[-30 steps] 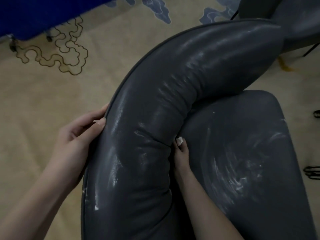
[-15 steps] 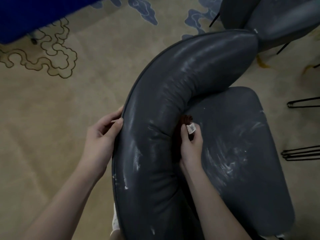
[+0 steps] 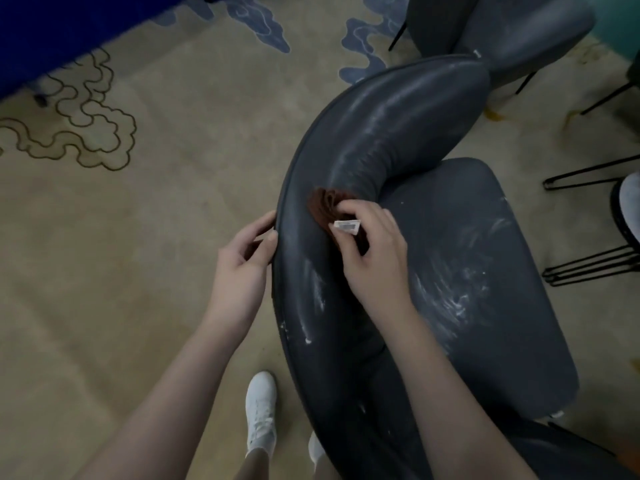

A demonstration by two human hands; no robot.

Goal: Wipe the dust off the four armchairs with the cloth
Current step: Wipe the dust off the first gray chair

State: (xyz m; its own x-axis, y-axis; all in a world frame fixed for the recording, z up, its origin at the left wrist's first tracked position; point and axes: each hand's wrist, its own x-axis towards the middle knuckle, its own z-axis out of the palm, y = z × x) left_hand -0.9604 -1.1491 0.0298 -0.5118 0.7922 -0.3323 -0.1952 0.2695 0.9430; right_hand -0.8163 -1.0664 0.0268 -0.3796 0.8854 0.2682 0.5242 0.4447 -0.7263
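Note:
A dark grey armchair (image 3: 398, 126) with a curved padded backrest fills the middle of the view, its seat streaked with white dust. My right hand (image 3: 374, 258) grips a bunched brown cloth (image 3: 323, 206) with a white label and holds it against the top of the backrest. My left hand (image 3: 242, 268) holds the backrest's outer edge, thumb on the rim and fingers behind it. White dust marks show on the backrest just below the cloth.
A second grey armchair (image 3: 519, 32) stands at the top right, touching the first one's backrest end. Black metal legs (image 3: 588, 261) of other furniture sit at the right. Beige patterned carpet (image 3: 138, 237) lies to the left. My white shoes (image 3: 261, 410) stand beside the chair.
My right hand came up out of the gap between seat and backrest and now holds the brown cloth on top of the backrest. The view pulled back and shifted left.

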